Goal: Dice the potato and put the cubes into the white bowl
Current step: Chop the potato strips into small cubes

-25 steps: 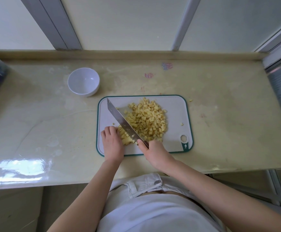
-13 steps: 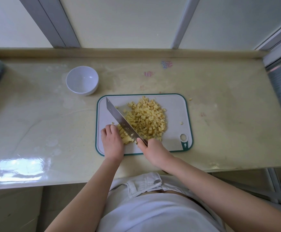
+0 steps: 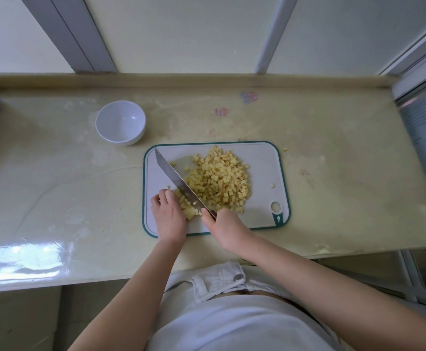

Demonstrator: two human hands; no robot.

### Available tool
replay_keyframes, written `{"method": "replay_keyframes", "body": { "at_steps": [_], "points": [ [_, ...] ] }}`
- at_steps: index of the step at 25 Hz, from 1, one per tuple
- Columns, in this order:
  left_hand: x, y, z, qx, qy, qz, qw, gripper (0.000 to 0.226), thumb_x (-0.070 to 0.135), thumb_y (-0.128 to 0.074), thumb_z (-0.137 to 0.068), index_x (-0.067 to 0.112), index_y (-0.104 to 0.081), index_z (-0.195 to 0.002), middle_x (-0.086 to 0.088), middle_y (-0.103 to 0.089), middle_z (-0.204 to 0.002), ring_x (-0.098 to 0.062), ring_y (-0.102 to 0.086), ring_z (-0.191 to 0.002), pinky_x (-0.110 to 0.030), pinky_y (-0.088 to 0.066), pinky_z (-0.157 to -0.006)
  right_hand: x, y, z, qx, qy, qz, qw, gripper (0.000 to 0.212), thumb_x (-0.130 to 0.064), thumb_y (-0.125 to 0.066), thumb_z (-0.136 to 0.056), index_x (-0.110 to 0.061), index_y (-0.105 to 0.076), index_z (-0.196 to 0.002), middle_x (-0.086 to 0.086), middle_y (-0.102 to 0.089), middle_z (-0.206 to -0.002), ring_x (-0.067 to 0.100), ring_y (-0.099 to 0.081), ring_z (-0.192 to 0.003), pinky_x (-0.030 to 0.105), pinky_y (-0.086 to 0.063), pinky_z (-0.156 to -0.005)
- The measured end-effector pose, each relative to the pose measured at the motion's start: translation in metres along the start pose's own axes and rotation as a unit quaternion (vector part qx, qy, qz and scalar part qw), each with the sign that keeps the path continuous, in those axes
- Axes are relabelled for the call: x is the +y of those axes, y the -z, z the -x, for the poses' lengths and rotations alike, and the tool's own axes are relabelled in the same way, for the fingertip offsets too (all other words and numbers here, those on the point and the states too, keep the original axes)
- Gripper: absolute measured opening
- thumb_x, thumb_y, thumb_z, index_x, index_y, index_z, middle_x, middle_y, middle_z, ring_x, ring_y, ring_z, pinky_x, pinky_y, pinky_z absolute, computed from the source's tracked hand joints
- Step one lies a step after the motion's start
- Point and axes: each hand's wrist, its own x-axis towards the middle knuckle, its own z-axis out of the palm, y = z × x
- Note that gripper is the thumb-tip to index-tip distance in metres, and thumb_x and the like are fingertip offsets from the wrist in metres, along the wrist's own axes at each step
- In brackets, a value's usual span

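gripping the knife [image 3: 179,184] by its handle with the right hand [image 3: 228,225], with the blade slanting up and left across the board [image 3: 265,158]. pinning the last bit of potato [image 3: 188,211] with the left hand [image 3: 169,216], fingers curled on it, just left of the blade. looks nearly done with cutting. heaped cubes [image 3: 219,181] just right of the blade. nothing yet in the bowl [image 3: 120,122], up and left on the counter [image 3: 333,173], nearer the left hand, so likely a scoop that way.
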Motion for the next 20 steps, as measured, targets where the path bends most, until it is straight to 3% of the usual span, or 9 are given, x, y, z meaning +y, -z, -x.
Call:
{"method": "replay_keyframes", "body": {
  "at_steps": [3,7,10,13,17,20],
  "points": [
    [-0.001,-0.001,-0.001,0.003,0.004,0.004,1.000,0.028,0.003,-0.019,-0.072,0.002,-0.045,-0.082,-0.021,-0.051,-0.089,-0.028,-0.032,-0.083,-0.036,-0.028,-0.072,-0.001,-0.001,0.000,0.005,-0.005,-0.001,1.000,0.054,-0.044,-0.036,-0.101,-0.013,-0.035,-0.056,0.002,-0.038,-0.054,0.017,-0.034,-0.047,0.027,-0.024,-0.045],
    [-0.001,-0.002,-0.002,-0.002,0.010,0.012,1.000,0.026,0.001,-0.020,-0.075,0.003,-0.046,-0.082,-0.021,-0.051,-0.089,-0.035,-0.041,-0.081,-0.036,-0.029,-0.073,-0.001,0.000,0.001,0.003,-0.002,-0.010,1.000,0.054,-0.043,-0.036,-0.101,-0.013,-0.035,-0.056,0.003,-0.038,-0.054,0.017,-0.034,-0.046,0.028,-0.024,-0.045],
    [0.006,0.001,-0.002,0.005,0.070,0.079,0.994,0.021,0.006,-0.029,-0.087,-0.001,-0.049,-0.089,-0.021,-0.051,-0.096,-0.036,-0.042,-0.087,-0.041,-0.033,-0.079,-0.003,0.005,0.001,-0.005,0.000,-0.020,1.000,0.052,-0.041,-0.036,-0.101,-0.015,-0.035,-0.056,0.004,-0.039,-0.054,0.018,-0.036,-0.046,0.028,-0.025,-0.046],
    [0.015,0.004,-0.004,0.023,0.122,0.136,0.983,0.027,0.016,-0.032,-0.092,-0.002,-0.051,-0.097,-0.019,-0.051,-0.100,-0.031,-0.040,-0.092,-0.035,-0.028,-0.085,-0.006,0.008,0.004,-0.005,0.010,-0.027,1.000,0.054,-0.041,-0.035,-0.101,-0.013,-0.036,-0.055,0.004,-0.040,-0.054,0.019,-0.036,-0.047,0.029,-0.027,-0.047],
    [0.010,-0.001,-0.002,0.022,0.054,0.041,0.997,0.030,0.020,-0.033,-0.092,-0.001,-0.053,-0.088,-0.022,-0.054,-0.092,-0.038,-0.049,-0.082,-0.035,-0.027,-0.077,-0.007,0.006,0.006,-0.001,0.016,-0.022,1.000,0.055,-0.041,-0.035,-0.101,-0.011,-0.036,-0.055,0.003,-0.039,-0.053,0.018,-0.035,-0.046,0.029,-0.026,-0.047],
    [0.006,-0.007,-0.002,0.025,0.055,-0.015,0.998,0.028,0.019,-0.032,-0.091,0.000,-0.052,-0.084,-0.023,-0.054,-0.090,-0.039,-0.050,-0.079,-0.036,-0.027,-0.075,-0.008,0.007,0.007,0.007,0.018,-0.012,1.000,0.055,-0.041,-0.036,-0.101,-0.011,-0.035,-0.056,0.002,-0.038,-0.053,0.017,-0.034,-0.046,0.029,-0.024,-0.046]
  ]
}}
